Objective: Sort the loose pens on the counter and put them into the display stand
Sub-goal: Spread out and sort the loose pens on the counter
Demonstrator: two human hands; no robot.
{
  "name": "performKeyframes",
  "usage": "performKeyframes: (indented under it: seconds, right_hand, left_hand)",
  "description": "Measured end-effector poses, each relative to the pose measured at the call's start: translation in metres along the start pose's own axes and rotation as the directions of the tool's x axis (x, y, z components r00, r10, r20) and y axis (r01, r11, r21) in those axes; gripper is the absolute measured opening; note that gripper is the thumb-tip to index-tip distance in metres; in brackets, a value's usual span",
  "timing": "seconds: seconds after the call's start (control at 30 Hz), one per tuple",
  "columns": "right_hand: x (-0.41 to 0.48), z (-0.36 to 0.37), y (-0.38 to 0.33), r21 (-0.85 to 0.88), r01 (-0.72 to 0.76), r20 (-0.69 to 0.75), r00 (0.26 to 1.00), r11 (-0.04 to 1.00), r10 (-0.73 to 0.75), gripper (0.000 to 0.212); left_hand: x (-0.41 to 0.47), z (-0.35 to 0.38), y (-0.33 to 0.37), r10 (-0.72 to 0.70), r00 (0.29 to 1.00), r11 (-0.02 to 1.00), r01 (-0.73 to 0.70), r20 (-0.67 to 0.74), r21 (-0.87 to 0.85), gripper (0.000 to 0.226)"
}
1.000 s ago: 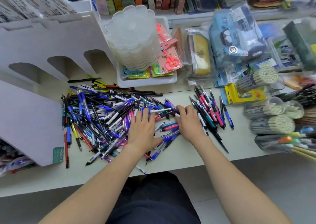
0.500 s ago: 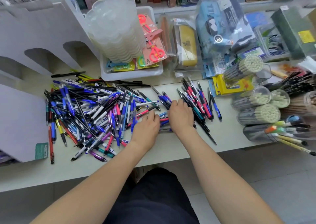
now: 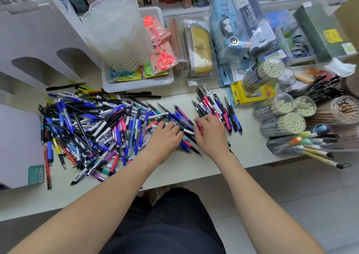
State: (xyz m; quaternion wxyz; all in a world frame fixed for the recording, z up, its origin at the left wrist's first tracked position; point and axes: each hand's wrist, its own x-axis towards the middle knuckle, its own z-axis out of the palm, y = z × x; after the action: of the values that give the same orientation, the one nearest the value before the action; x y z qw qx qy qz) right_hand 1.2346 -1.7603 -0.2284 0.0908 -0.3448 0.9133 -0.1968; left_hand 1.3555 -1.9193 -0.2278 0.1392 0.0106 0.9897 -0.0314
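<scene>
Resting palm-down on pen pile (image 3: 87,121): left hand (image 3: 165,137), right hand (image 3: 210,135); both curled, grip unclear.

Both bare forearms reach forward over the near edge of the counter (image 3: 194,170), converging toward its middle. The left hand (image 3: 165,138) and right hand (image 3: 211,135) lie palm down, just beside each other, fingers bent with tips downward. Whether either grips anything cannot be told.

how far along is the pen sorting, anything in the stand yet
Done: a small separated group lies at the right. In hand: the left hand and right hand are on pens between both piles. Left: the big mixed pile; no pens show in the display stand.
</scene>
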Motion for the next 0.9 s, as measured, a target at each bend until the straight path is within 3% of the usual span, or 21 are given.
performKeyframes:
  seconds: [0.1, 0.17, 0.23, 0.3, 0.4, 0.6, 0.73, 0.83, 0.9]
  right_hand:
    - [0.002, -0.012, 0.015, 0.061, -0.273, -0.170, 0.945, 0.960, 0.280, 0.046]
    - [0.008, -0.020, 0.030, 0.055, -0.448, -0.106, 0.886, 0.892, 0.451, 0.065]
    - [0.017, -0.024, 0.043, 0.078, -0.533, 0.034, 0.846, 0.843, 0.532, 0.079]
    - [0.026, -0.025, 0.050, 0.054, -0.537, 0.127, 0.840, 0.842, 0.527, 0.085]
    - [0.034, -0.023, 0.050, 0.028, -0.481, 0.168, 0.866, 0.876, 0.470, 0.082]
    - [0.042, -0.014, 0.023, 0.036, -0.410, 0.291, 0.877, 0.911, 0.384, 0.089]
    - [0.035, -0.006, 0.018, 0.055, -0.359, 0.265, 0.905, 0.932, 0.333, 0.112]
    - [0.026, -0.002, 0.015, 0.057, -0.314, 0.307, 0.909, 0.948, 0.283, 0.144]
    - [0.022, 0.000, 0.013, 0.050, -0.304, 0.312, 0.910, 0.951, 0.275, 0.153]
  left_hand:
    - [0.003, -0.001, -0.003, -0.007, 0.997, 1.000, 0.007, -0.075, 0.000, 0.036]
    - [0.002, -0.011, 0.001, -0.127, 0.990, 0.991, 0.124, -0.055, -0.057, 0.053]
    - [0.002, -0.024, 0.010, -0.294, 0.956, 0.949, 0.293, 0.008, -0.118, 0.068]
    - [0.001, -0.030, 0.024, -0.480, 0.871, 0.828, 0.489, 0.102, -0.276, 0.064]
    - [0.006, -0.028, 0.041, -0.636, 0.699, 0.494, 0.694, 0.327, -0.523, 0.068]
    - [0.028, -0.036, 0.054, -0.703, 0.611, 0.224, 0.676, 0.364, -0.702, 0.060]
    - [0.041, -0.035, 0.043, -0.653, 0.640, 0.061, 0.579, 0.406, -0.813, 0.062]
    - [0.040, -0.038, 0.038, -0.565, 0.727, 0.087, 0.523, 0.390, -0.848, 0.065]
    - [0.038, -0.042, 0.035, -0.489, 0.775, 0.073, 0.493, 0.400, -0.867, 0.070]
